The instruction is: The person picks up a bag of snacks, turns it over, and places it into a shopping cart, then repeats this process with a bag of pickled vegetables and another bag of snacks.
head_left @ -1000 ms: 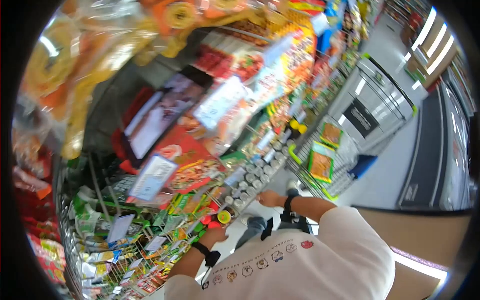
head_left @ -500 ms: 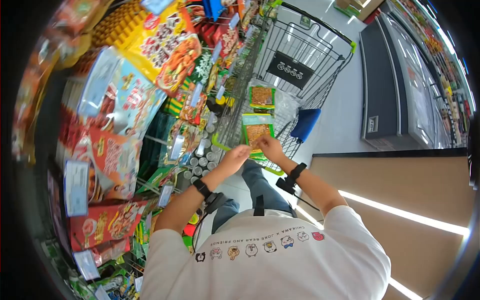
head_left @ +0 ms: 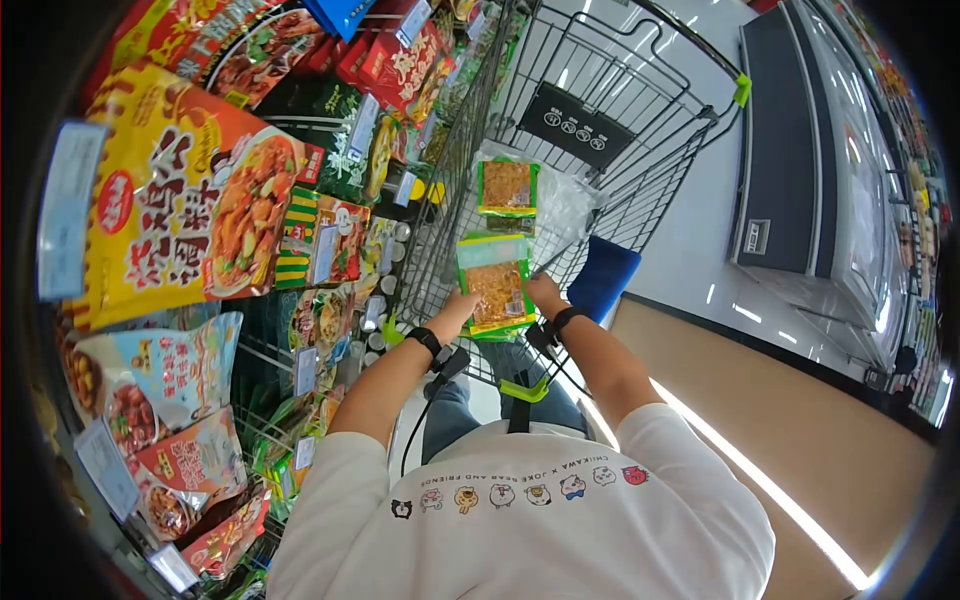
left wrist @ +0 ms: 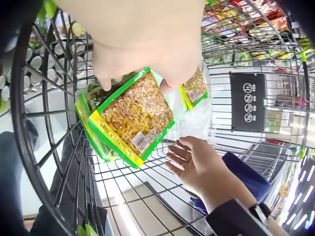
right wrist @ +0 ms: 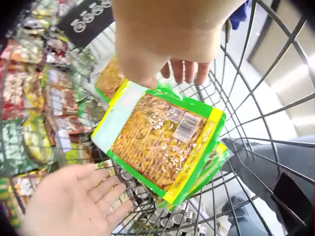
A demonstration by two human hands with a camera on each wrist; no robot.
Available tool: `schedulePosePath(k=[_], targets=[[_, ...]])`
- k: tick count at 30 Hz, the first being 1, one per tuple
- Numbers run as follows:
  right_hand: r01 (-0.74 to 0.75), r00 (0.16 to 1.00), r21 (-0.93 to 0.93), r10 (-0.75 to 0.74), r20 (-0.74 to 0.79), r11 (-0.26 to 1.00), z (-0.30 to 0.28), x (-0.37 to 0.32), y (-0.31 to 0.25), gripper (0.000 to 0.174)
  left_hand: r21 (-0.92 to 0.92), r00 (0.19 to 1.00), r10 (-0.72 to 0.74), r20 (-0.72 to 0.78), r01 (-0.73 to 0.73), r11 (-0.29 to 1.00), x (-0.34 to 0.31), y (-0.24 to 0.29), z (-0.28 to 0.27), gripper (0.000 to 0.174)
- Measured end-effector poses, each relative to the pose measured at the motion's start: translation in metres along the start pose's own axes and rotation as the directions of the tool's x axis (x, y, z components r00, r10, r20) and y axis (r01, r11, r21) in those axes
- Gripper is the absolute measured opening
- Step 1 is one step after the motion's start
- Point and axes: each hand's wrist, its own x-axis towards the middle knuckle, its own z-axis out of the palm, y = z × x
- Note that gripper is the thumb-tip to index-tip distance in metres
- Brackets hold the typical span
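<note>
A packet with green and yellow edges (head_left: 497, 290) lies on one or more similar packets in the near end of the wire cart, its contents orange-brown. My left hand (head_left: 458, 312) is at its left side and my right hand (head_left: 545, 295) at its right side. In the right wrist view the left hand (right wrist: 76, 201) has its palm toward the packet (right wrist: 160, 140), fingers extended and apart from it. The right hand (left wrist: 206, 169) has loosely bent fingers and nothing in them in the left wrist view. A second packet (head_left: 507, 186) lies farther in, beside clear plastic (head_left: 565, 205).
Shelves of bagged foods, including a yellow bag (head_left: 170, 200), line the left side. The cart (head_left: 690, 165) has a black sign (head_left: 577, 125) and a dark blue item (head_left: 603, 278) at its right side. A dark freezer (head_left: 775, 150) stands to the right.
The hands, close together half a second ago, are now apart at the two sides of the near packet. The head view has turned from the shelves toward the cart, which appears larger.
</note>
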Motion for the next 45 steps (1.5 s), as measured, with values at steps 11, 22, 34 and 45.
schedulePosePath(k=[11,22,34,45], targets=[[-0.172,0.982,0.051,0.167,0.093,0.984,0.003,-0.004,-0.027,0.056,0.142,1.000,-0.010,-0.027,0.014,0.990,0.001,0.003,0.015,0.048],[-0.308,0.946,0.112,0.316,-0.066,0.945,0.019,0.006,-0.031,0.052,-0.131,0.990,0.049,-0.134,-0.067,0.989,-0.036,0.039,0.033,0.038],[-0.228,0.934,0.714,-0.059,0.353,0.663,-0.023,-0.043,-0.082,0.028,-0.523,0.982,0.141,-0.124,-0.186,0.832,-0.054,0.008,0.001,0.024],[0.552,0.783,0.570,-0.613,-0.104,0.609,-0.111,-0.213,-0.181,0.019,-0.336,0.683,0.710,-0.172,-0.718,0.610,-0.267,0.098,-0.059,0.028]])
